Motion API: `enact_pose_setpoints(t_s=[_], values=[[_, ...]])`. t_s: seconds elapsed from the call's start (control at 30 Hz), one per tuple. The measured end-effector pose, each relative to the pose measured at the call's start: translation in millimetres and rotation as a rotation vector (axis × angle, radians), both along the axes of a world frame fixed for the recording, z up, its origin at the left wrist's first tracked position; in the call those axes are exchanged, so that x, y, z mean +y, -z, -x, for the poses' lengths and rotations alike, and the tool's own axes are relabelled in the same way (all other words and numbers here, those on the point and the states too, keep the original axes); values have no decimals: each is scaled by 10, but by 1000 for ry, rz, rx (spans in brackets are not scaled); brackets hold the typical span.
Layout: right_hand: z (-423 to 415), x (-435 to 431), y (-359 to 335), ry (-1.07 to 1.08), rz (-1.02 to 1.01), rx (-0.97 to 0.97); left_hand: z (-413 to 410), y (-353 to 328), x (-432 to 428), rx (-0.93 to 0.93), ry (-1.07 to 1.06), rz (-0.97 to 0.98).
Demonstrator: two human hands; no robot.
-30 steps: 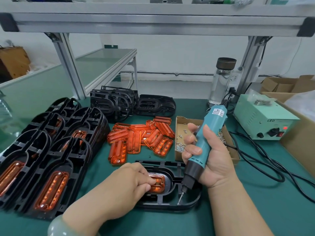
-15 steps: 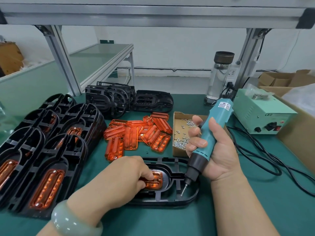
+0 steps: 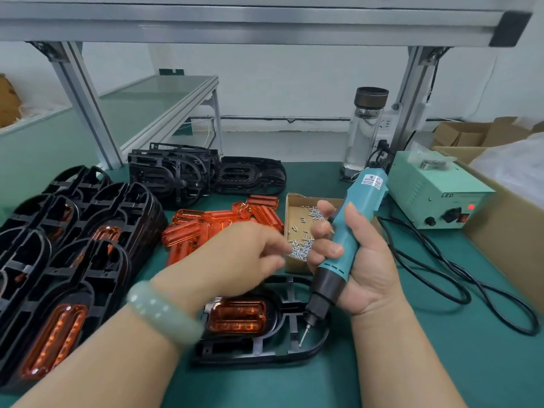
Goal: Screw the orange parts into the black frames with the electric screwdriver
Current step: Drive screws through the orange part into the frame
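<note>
Right now my right hand [image 3: 365, 269] has its fingers [image 3: 323, 231] clamped around the one electric screwdriver [image 3: 345, 231]. It is tilted, with its bit just above the right end of the single black frame [image 3: 265, 348] lying on the counter [image 3: 426, 363] before me. One orange part [image 3: 237, 316] sits in that frame. My left hand [image 3: 241, 260] hangs at the one cardboard box [image 3: 297, 204] of screws [image 3: 300, 250]. Its fingers are blurred, so I cannot tell whether they pinch anything. Loose orange parts [image 3: 217, 220] lie heaped behind, too overlapped to count.
</note>
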State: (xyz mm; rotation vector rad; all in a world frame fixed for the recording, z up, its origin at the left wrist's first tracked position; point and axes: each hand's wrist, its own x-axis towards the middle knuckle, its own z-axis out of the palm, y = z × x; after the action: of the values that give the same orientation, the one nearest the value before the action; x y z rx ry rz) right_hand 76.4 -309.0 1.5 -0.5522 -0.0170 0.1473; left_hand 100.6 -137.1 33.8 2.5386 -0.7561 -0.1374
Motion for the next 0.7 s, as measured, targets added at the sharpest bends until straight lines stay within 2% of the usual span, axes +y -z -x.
enact_pose_setpoints(t_s=[0.13, 0.27, 0.33, 0.4, 0.43, 0.5, 0.57, 0.7], values=[[4, 5, 1, -7, -18, -6, -249, -37, -450, -48, 30, -38], [-1, 2, 4, -23, -26, -14, -417, 84, -668, 251, -30, 131], [-8, 5, 5, -16, -26, -12, -406, 130, -725, 310, 14, 105], [-6, 5, 4, -11, -25, -5, -425, 112, -771, 168, 69, -30], [-4, 6, 2, -13, -25, -1, -426, 134, -739, 168, 106, -18], [1, 10, 0, -18, -29, 4, -395, 86, -766, 382, 3, 196], [0, 12, -7, -24, -39, 5, -380, 86, -765, 389, -40, 230], [3, 18, -13, -28, -48, 4, -358, 175, -724, 540, -88, 377]])
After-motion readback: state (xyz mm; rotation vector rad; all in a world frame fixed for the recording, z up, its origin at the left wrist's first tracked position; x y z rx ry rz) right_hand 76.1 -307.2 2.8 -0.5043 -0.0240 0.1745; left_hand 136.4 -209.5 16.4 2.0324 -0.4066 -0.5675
